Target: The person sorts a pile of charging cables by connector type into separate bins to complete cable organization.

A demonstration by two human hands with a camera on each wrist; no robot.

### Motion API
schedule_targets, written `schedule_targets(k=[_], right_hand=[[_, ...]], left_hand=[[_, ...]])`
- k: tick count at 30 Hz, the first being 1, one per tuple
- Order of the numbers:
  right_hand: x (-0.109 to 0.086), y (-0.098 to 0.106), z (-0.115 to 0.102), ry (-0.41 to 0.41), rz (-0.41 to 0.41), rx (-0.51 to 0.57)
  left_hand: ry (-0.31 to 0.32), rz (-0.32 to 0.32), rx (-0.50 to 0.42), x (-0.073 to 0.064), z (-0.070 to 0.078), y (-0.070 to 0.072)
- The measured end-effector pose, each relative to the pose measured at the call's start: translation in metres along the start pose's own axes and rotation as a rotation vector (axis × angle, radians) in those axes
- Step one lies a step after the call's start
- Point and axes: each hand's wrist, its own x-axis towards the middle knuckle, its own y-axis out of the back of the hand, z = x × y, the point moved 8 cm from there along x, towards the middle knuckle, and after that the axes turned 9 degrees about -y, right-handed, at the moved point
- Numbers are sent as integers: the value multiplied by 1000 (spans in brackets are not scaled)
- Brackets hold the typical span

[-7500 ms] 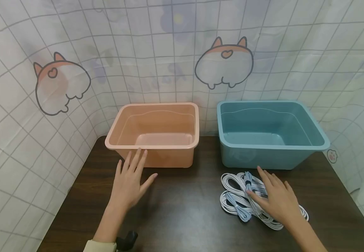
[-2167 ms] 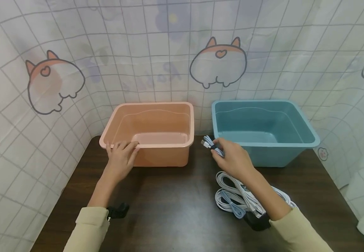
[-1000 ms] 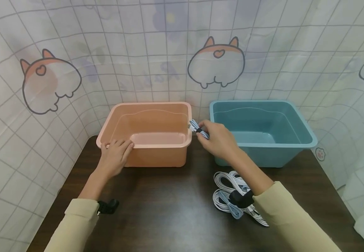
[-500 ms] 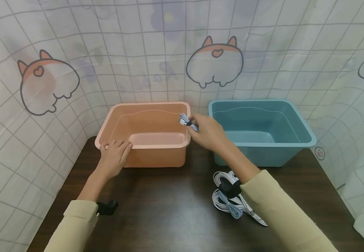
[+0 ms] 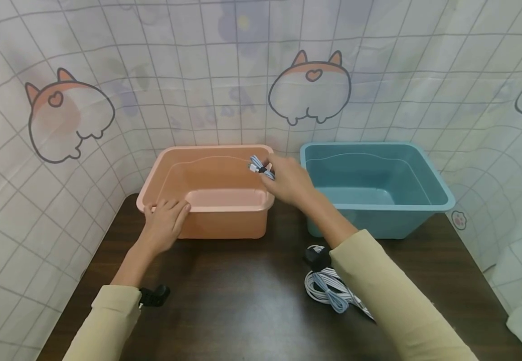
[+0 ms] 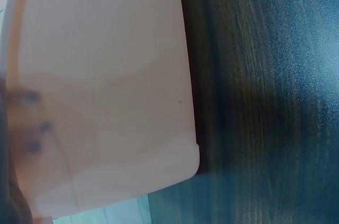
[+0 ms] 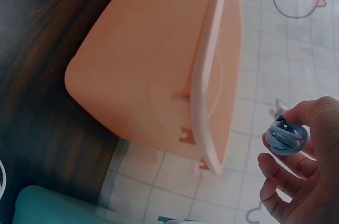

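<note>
A bundled light-blue USB cable with a white plug and a black tie is pinched between the thumb and fingers of my right hand. It hangs over the right end of the peach plastic bin, above the rim, as the right wrist view also shows. My left hand grips that bin's front rim near its left corner, fingers hooked over the edge. Through the bin's wall in the left wrist view, its fingertips show as dark spots. White and light-blue cable coils lie on the table, partly hidden under my right forearm.
A teal bin, with nothing in it, stands to the right of the peach one. Behind both hangs a white grid-patterned cloth with corgi drawings. The dark wooden table spreads in front of the bins.
My right hand has lifted the light-blue cable from the pile and carried it left, over the peach bin. The left hand has come down onto that bin's rim and stayed.
</note>
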Motion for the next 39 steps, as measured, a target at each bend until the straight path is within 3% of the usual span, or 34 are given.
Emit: schedule_targets(k=[9,19,31,39], right_hand=[[11,-5,-12,-7,-34,-64],[20,-11,-25,-44,-65,-50],[25,-5,-30,-37,-64,229],[16,-3,-25,-10,-76,287]], left_hand=[[2,-1,-1,0,-1,0],[-15,29,-8,0,0,1],[4,-8,-4,-1,-2,-1],[18,-34,11,-1,-2,0]])
